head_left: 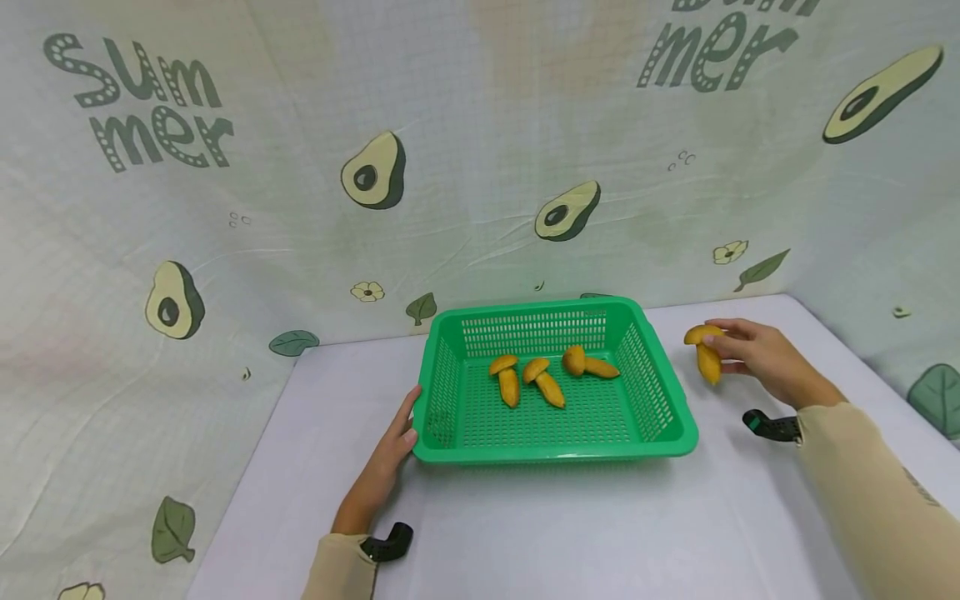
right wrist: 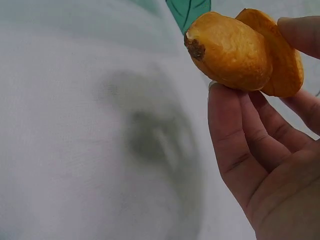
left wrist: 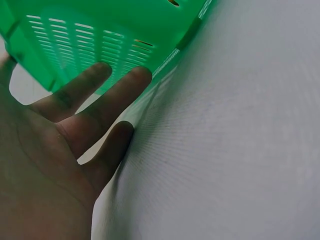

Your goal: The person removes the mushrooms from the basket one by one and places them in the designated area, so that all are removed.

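My right hand (head_left: 757,358) holds a yellow-orange mushroom (head_left: 707,352) to the right of the green basket (head_left: 555,454). In the right wrist view, thumb and fingers pinch the mushroom (right wrist: 232,52) around its cap and stem, the brown stem end facing the camera; a shadow falls on the white cloth below. At the basket's left side, my left hand (head_left: 386,462) touches the rim. The left wrist view shows its fingers (left wrist: 107,107) extended along the slotted outer wall (left wrist: 90,37). Three similar mushrooms lie inside on the basket floor: left (head_left: 508,383), middle (head_left: 545,383) and right (head_left: 590,364).
A white cloth (head_left: 525,533) covers the table under the basket. Behind and at both sides hangs a pale curtain (head_left: 465,208) printed with avocados, leaves and lettering. Black wrist cameras (head_left: 772,426) are strapped below both hands.
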The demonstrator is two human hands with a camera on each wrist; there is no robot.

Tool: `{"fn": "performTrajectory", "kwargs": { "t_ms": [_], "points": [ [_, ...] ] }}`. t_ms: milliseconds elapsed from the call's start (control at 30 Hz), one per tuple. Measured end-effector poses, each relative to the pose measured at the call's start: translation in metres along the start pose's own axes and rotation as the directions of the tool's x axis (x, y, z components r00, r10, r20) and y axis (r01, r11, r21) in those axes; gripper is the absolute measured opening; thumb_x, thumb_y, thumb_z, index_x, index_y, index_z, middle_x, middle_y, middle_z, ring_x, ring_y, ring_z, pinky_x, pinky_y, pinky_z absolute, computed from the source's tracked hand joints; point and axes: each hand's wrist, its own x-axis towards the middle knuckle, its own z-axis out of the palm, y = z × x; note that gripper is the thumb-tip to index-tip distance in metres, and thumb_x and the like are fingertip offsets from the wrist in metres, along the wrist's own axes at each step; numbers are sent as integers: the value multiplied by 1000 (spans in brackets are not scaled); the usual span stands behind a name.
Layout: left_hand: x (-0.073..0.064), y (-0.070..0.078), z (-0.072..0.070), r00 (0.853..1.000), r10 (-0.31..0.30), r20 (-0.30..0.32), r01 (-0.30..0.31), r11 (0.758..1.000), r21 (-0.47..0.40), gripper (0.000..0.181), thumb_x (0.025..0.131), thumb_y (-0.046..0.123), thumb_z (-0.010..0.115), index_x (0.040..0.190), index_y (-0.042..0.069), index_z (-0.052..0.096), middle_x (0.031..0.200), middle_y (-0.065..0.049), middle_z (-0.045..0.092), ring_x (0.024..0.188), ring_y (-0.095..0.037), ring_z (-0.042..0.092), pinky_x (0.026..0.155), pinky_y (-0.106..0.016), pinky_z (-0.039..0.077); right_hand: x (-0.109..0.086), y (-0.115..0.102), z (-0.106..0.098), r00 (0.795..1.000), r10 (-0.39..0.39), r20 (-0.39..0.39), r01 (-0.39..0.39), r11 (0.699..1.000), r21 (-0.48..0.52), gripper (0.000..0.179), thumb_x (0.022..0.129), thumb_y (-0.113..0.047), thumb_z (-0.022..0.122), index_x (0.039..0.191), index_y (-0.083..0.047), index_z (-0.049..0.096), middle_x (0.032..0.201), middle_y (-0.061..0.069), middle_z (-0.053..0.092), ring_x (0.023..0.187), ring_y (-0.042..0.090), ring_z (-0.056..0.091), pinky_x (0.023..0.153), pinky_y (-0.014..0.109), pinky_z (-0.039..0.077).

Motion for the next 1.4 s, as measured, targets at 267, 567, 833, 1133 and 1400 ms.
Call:
{"fn": "performTrajectory", "kwargs": {
  "t_ms": [267,567,833,1133,1400],
  "points": [
    [-2,-2,0,1000,8,-3,-8,1000,-6,60,105,33,33,162,33,15,166,-4,13,144,-45,25,107,-76,12,2,8,0,1000,-1,7,0,1000,21,74,100,-45,59,151,3,35,121,1,58,95,4,61,81,27,56],
    [-3,-1,1,1000,-9,-13,9,1000,4,60,105,34,34,162,33,14,167,-3,12,145,-44,23,108,-76,11,3,14,3,1000,30,8,-29,998,-61,79,99,-51,58,151,4,35,136,22,50,95,8,59,81,29,56],
    [-3,-2,1,1000,-14,-14,14,1000,1,60,105,36,33,162,33,14,167,-3,12,146,-45,22,108,-76,9,5,18,4,998,67,21,-65,993,-97,82,99,-52,58,152,6,33,137,28,48,96,17,59,79,27,55],
    [0,1,1,999,-45,-28,45,999,-1,60,104,39,34,161,38,16,166,1,14,147,-41,23,110,-74,8,6,17,6,998,63,-5,-63,983,-173,83,99,-54,55,149,9,34,134,30,48,99,26,59,76,24,55],
    [0,1,2,999,-29,-24,29,1000,-2,60,105,36,34,162,35,15,167,0,13,147,-42,23,109,-74,8,9,23,8,998,61,-11,-62,978,-200,85,99,-54,56,150,9,32,136,34,45,109,36,54,74,20,53]
  ]
}}
